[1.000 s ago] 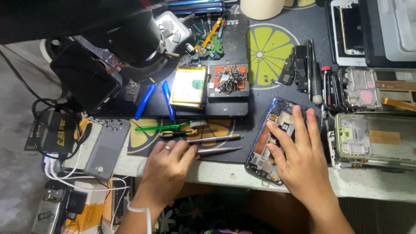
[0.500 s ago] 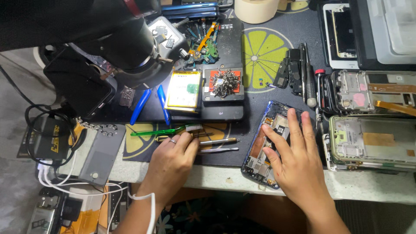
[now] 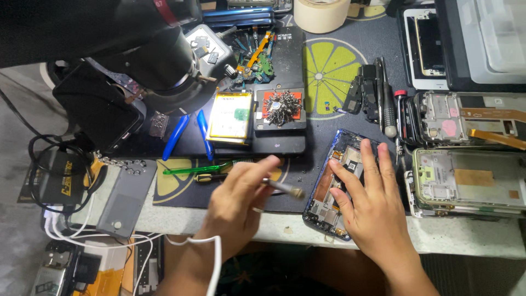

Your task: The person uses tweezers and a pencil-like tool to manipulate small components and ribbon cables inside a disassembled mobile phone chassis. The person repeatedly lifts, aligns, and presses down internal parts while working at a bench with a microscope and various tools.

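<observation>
left hand (image 3: pixel 238 200) closed round thin metal tool (image 3: pixel 282 188), tip held near opened blue phone (image 3: pixel 334 186); right hand (image 3: pixel 372 211) laid flat, fingers spread, on phone at table (image 3: pixel 466 241) edge; boards judged fragile, best gripped by frame

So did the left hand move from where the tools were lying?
Yes. The left hand lifted a tool and swung right, toward the opened phone.

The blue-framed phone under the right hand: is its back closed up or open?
Open. The phone lies with no cover, circuit boards and copper parts bare, right hand pressing it.
</observation>
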